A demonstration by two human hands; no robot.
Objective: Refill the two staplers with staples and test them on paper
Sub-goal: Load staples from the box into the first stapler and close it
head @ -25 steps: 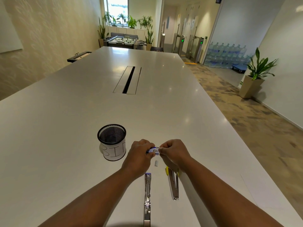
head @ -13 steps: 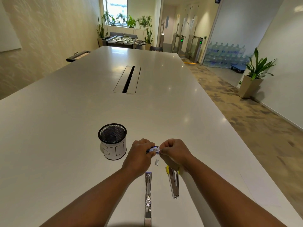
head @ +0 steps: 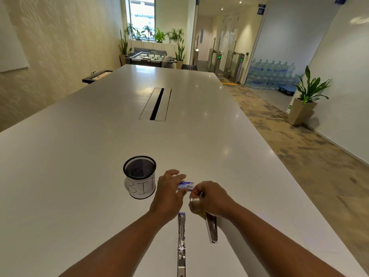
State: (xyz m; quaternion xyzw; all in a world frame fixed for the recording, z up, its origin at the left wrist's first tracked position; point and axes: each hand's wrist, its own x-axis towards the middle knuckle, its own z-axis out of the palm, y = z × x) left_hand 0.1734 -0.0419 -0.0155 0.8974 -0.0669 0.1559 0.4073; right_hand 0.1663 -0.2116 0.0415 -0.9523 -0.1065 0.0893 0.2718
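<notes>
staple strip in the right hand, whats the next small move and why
Probably lower the staple strip, pinched by the right hand, into the open yellow-tipped stapler just below it. Both staplers lie open on the table, and the left hand only holds the staple box.

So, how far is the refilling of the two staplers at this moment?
Done: both staplers lie opened on the table. In hand: the left hand holds the small staple box, and the right hand pinches what looks like a strip of staples just beside it. Left: loading each stapler, closing them, and the test. I see no staples loaded, and the pale sheet by the right forearm may be the paper.
</notes>
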